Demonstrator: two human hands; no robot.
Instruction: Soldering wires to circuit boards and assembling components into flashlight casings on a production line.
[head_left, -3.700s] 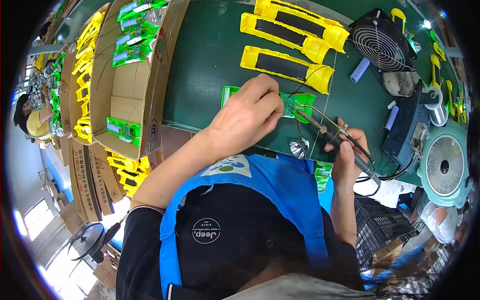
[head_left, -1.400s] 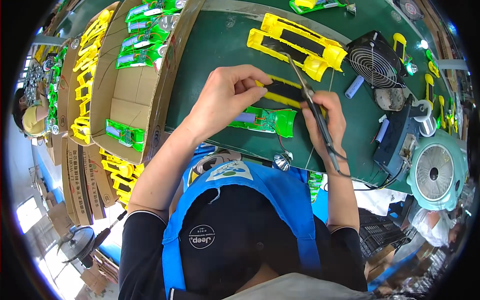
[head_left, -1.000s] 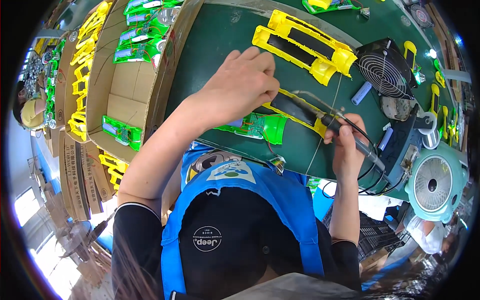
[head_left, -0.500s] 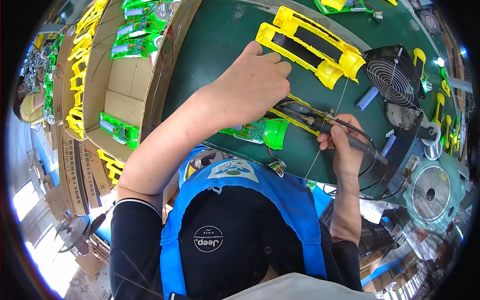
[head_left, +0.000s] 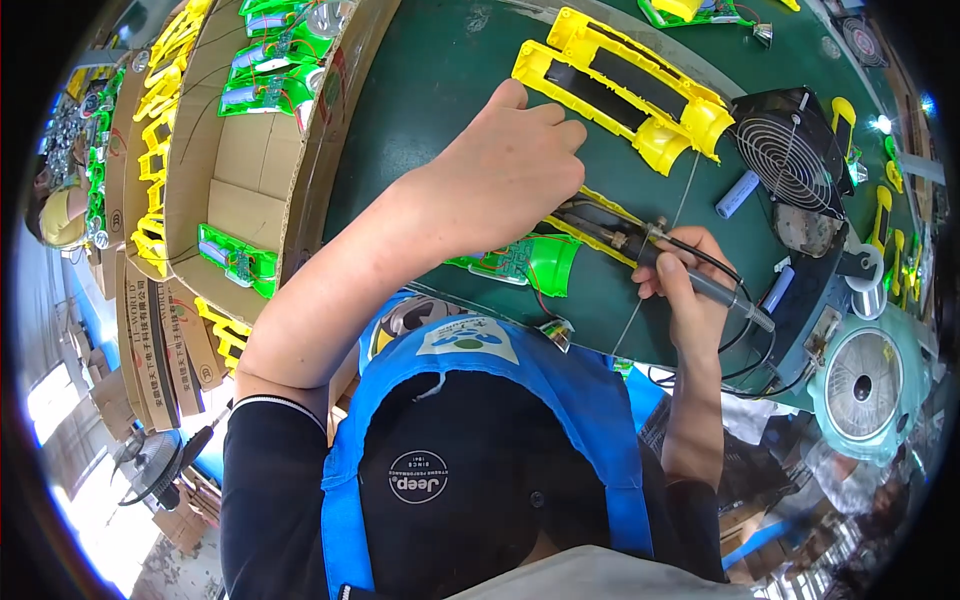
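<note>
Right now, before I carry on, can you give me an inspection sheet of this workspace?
Surface: green tabletop, crossed by a pale line.
Job's things: yellow shell under the hands, partly hidden; green shell beside it, carrying a circuit board; reflector near the table's front edge.
Clutter: two more yellow shells; loose blue cell by the black fan.
Left hand: fingers bent at the yellow shell's left end; grip hidden.
Right hand: holds the soldering iron, pointed over the yellow shell; tip contact unclear.
Cables: black cable looping beside the right hand.
Surroundings: carton at left; teal fan at right; co-worker far left.
</note>
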